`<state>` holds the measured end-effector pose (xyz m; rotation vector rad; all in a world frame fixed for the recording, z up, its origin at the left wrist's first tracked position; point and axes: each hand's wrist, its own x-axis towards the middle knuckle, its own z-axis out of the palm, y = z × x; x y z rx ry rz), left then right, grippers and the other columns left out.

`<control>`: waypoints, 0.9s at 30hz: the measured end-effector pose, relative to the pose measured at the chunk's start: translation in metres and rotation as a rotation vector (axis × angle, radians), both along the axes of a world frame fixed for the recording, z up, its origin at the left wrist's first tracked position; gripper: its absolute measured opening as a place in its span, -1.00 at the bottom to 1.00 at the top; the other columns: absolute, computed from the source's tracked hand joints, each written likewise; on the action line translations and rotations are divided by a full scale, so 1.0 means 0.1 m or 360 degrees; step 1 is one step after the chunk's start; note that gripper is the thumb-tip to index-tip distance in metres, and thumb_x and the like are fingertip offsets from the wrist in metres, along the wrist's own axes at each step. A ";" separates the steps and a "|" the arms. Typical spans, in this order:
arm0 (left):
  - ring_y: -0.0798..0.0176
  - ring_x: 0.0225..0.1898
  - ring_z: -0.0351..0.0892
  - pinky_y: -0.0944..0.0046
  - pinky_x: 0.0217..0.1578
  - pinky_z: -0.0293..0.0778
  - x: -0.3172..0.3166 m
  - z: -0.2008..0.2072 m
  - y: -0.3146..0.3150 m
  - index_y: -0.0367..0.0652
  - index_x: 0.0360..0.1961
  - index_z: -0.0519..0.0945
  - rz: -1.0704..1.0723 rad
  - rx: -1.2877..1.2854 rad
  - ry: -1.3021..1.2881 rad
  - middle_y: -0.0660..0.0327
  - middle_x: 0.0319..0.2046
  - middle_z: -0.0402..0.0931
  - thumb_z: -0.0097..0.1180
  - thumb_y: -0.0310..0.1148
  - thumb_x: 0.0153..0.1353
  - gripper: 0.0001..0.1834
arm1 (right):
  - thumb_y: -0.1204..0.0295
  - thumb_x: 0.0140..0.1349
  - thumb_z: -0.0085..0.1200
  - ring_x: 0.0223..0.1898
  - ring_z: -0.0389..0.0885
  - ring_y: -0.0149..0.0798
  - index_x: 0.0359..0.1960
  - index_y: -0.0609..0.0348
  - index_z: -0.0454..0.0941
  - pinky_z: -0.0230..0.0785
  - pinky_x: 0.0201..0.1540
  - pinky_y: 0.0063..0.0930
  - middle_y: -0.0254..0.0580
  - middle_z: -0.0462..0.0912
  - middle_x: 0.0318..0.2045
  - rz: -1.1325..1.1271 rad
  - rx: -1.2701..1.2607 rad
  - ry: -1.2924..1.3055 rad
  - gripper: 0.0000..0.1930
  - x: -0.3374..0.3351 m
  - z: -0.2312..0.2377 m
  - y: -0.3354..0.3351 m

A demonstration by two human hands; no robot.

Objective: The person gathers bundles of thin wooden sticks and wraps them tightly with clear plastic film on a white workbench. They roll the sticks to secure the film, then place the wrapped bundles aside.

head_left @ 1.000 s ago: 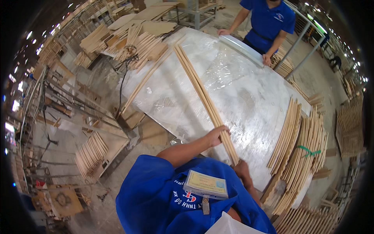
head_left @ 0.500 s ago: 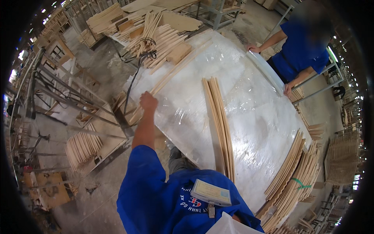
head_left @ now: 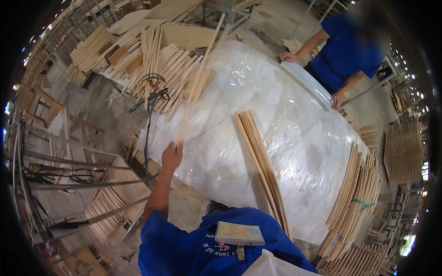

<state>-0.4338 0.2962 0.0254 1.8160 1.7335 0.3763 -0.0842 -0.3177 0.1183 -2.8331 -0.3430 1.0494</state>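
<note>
My left hand [head_left: 172, 156] is closed round one end of thin wooden strips [head_left: 199, 78] at the table's left edge. Their far ends reach up past the table's far left corner, and motion blurs them, so I cannot tell how many there are. A bundle of slim wooden strips [head_left: 262, 158] lies lengthwise on the table [head_left: 212, 152], which is covered with shiny plastic film. The near end of that bundle runs down to my blue shirt. My right hand is out of sight.
Across the table a person in blue [head_left: 347, 50] holds a long roll of clear film [head_left: 309, 85] along the far right edge. Wooden sticks [head_left: 154, 60] are heaped at the far left, with a black strap [head_left: 147, 142]. More strips [head_left: 361, 202], one bunch green-tied, lie at right.
The strips in my left hand have swung to a steeper angle, their far ends now higher in view. My view has shifted somewhat. The other person still holds the film roll.
</note>
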 end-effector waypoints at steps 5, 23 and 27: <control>-0.42 -0.06 0.75 -0.28 -0.02 0.62 0.01 0.43 1.49 -0.38 -0.03 0.59 0.0025 0.0278 0.0327 -0.36 -0.22 0.72 -0.14 0.25 0.60 -0.26 | 0.16 0.02 0.43 -0.12 0.84 0.19 -0.01 0.16 0.75 0.65 -0.08 0.02 0.18 0.83 -0.22 0.0084 0.0048 -0.0097 -0.50 -0.07 0.03 0.08; -0.10 0.42 0.44 -0.19 0.50 0.23 2.54 0.53 -0.94 -0.13 0.36 0.58 -0.1946 0.0410 -0.0466 0.03 0.35 0.51 0.62 0.08 -0.01 -0.06 | 0.34 0.03 0.40 -0.21 0.78 0.29 -0.19 0.08 0.61 0.64 -0.14 0.11 0.09 0.79 -0.32 0.0403 -0.0235 -0.0625 -0.68 0.60 0.64 -0.24; -0.15 0.29 0.53 -0.25 0.53 0.19 3.41 0.54 -1.89 -0.12 0.23 0.65 -0.2233 0.1259 -0.0555 0.01 0.11 0.65 0.51 0.00 0.03 -0.26 | 0.41 0.05 0.37 -0.26 0.77 0.27 -0.23 0.09 0.59 0.61 -0.19 0.10 0.08 0.76 -0.36 0.0572 -0.0082 -0.0987 -0.74 0.94 0.90 -0.22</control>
